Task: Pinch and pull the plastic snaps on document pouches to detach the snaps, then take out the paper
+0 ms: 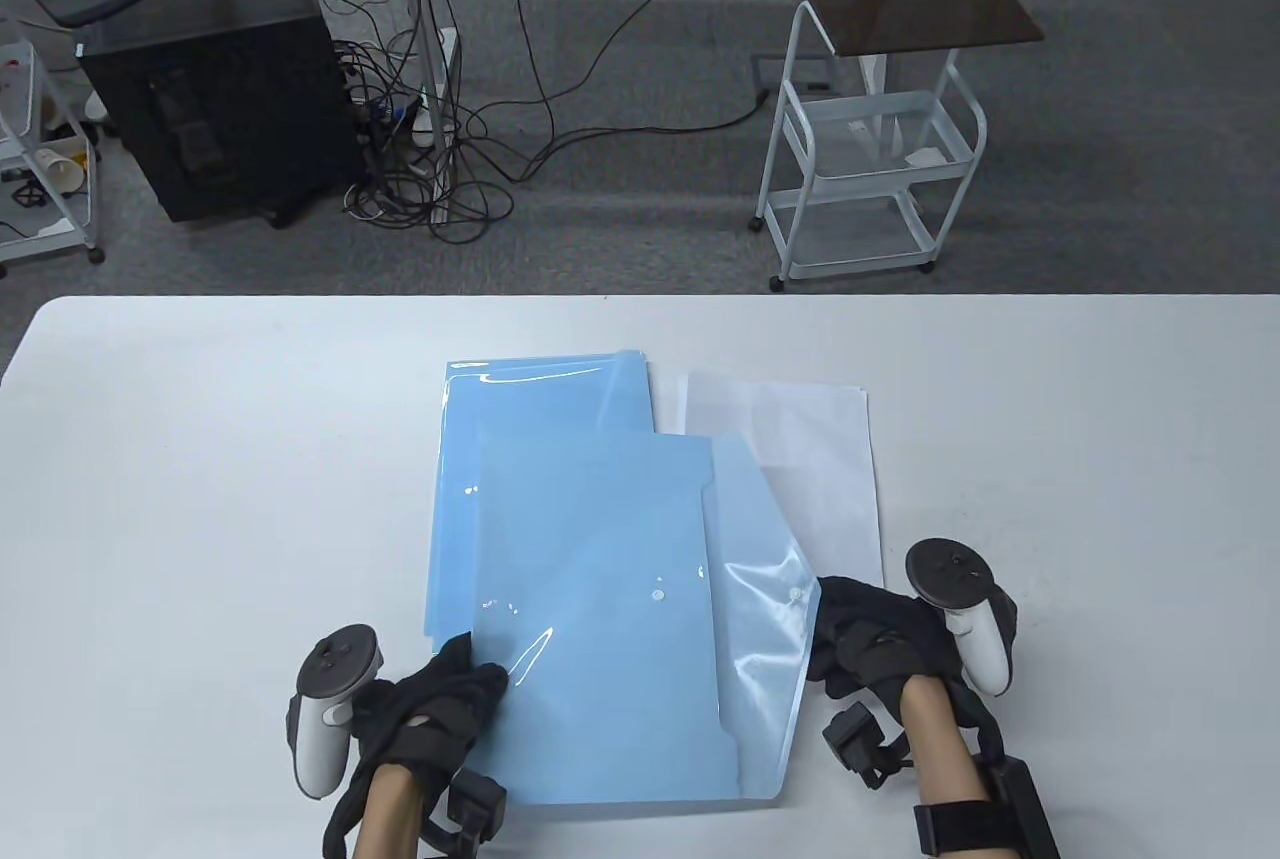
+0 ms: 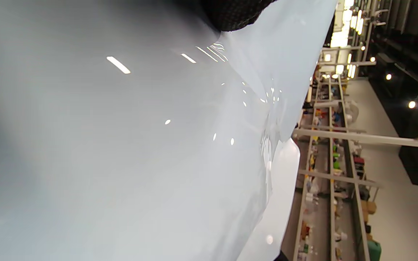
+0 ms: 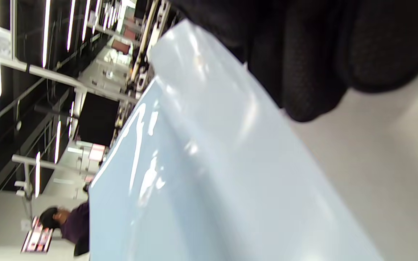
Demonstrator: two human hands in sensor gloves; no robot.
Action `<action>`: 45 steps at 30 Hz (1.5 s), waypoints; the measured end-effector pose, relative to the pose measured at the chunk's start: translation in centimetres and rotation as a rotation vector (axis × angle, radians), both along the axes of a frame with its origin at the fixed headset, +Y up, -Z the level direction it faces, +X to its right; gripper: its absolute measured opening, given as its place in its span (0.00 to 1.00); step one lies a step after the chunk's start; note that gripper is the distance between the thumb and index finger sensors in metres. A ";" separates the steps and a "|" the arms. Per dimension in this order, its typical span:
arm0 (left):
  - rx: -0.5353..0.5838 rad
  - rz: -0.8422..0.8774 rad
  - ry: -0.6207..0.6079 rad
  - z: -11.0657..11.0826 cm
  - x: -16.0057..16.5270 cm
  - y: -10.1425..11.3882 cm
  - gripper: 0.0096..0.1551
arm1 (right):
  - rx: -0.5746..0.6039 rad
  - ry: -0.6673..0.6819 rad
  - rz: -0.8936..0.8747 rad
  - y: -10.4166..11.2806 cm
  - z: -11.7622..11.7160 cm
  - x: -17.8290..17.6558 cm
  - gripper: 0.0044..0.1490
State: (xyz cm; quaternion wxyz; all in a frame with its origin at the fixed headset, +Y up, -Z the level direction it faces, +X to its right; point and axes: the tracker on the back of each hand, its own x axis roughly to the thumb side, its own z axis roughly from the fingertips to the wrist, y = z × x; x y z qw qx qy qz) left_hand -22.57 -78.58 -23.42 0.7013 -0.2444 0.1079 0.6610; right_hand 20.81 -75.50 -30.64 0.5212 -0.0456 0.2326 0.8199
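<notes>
A blue document pouch (image 1: 600, 619) lies on top of a second blue pouch (image 1: 540, 399) in the middle of the white table (image 1: 200, 459). Its clear flap (image 1: 760, 589) is folded open to the right, and the two snap halves (image 1: 657, 594) (image 1: 795, 592) are apart. My right hand (image 1: 825, 614) pinches the flap's tip; its fingers (image 3: 303, 54) curl over the flap edge (image 3: 209, 108). My left hand (image 1: 480, 674) holds the pouch's left edge near the front, thumb on top. In the left wrist view the glossy pouch (image 2: 140, 145) fills the frame under a fingertip (image 2: 230, 14). What the top pouch contains cannot be made out.
White paper sheets (image 1: 800, 439) lie on the table, just right of the pouches, partly under the open flap. Beyond the table's far edge stand a white trolley (image 1: 870, 149) and a black computer tower (image 1: 220, 99) among cables.
</notes>
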 end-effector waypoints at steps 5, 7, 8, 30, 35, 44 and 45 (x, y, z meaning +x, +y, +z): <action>-0.025 -0.055 -0.008 -0.2 0.2 -0.5 0.28 | 0.062 0.117 0.029 1.1 0.4 -2.7 0.32; -0.032 -0.077 -0.010 -0.2 0.3 -0.7 0.28 | 0.095 0.169 0.091 1.4 0.6 -4.4 0.34; -0.039 -0.087 -0.012 -0.2 0.3 -0.8 0.28 | 0.113 0.204 0.138 1.5 0.7 -5.3 0.35; -0.103 -0.218 -0.002 -0.4 0.2 -1.6 0.28 | 0.293 0.621 0.820 -3.2 1.6 -15.7 0.40; -0.115 -0.212 -0.002 -0.4 0.3 -1.5 0.28 | 0.352 0.656 0.971 -3.6 2.2 -16.8 0.39; -0.109 -0.237 -0.006 -0.4 0.4 -1.4 0.29 | 0.315 0.724 1.076 -3.0 1.9 -18.3 0.38; -0.107 -0.245 -0.006 -0.4 0.5 -1.4 0.29 | 0.302 0.710 1.047 -3.0 1.8 -18.2 0.38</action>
